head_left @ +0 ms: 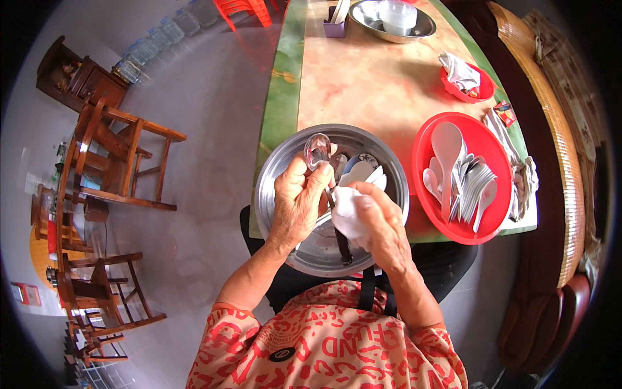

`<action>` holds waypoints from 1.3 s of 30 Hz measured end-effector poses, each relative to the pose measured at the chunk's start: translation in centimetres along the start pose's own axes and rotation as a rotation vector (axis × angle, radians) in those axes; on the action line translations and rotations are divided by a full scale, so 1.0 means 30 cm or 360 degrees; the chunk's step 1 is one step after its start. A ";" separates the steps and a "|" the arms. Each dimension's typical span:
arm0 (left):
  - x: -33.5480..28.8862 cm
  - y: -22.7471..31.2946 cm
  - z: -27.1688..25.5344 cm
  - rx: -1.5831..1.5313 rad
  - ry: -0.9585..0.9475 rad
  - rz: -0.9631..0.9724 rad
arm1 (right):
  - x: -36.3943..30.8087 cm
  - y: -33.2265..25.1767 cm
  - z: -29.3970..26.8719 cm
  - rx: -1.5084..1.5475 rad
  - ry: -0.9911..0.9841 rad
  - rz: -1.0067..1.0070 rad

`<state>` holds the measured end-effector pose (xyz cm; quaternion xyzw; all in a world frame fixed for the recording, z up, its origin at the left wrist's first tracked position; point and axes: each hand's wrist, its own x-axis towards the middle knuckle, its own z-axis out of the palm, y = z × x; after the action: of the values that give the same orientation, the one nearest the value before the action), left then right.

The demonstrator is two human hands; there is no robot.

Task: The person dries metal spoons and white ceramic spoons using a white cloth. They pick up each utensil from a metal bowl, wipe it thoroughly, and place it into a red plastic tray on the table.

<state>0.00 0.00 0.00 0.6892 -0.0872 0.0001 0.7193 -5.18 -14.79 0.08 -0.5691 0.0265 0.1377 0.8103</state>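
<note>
A shiny metal ladle (317, 149) with a dark-ended handle is held over a wide steel basin (269, 162). My left hand (298, 204) is closed around its neck, just below the bowl. Closed on a bunched white cloth (348, 212), my right hand (382, 223) presses it against the ladle's handle. The handle's dark end sticks out below the cloth. Inside the basin lie several white spoons (359, 174), partly hidden by my hands. To the right, a red oval basin (422, 146) holds a large white serving spoon (447, 146) and many smaller spoons (476, 188).
On the table (350, 78) farther off stand a small red basket (476, 96) with a cloth, a steel bowl (424, 31) with clear containers, and a purple utensil holder (335, 29). Wooden chairs (129, 155) stand left. A wooden bench (551, 129) runs along the right.
</note>
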 end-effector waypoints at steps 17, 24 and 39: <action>-0.002 0.023 0.014 -0.0174 0.0013 -0.0080 | -0.008 0.057 0.020 -0.0017 -0.0139 -0.0004; -0.006 0.028 0.010 -0.0143 0.0037 -0.0051 | 0.018 0.074 0.045 -0.0262 0.0032 -0.0185; -0.015 0.026 0.014 -0.0223 -0.0018 -0.0160 | -0.001 0.050 0.016 -0.0206 -0.0106 0.0061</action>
<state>-0.60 -0.33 0.74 0.6406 -0.0563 -0.0459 0.7644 -5.64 -13.88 -1.11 -0.6148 0.0015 0.1735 0.7693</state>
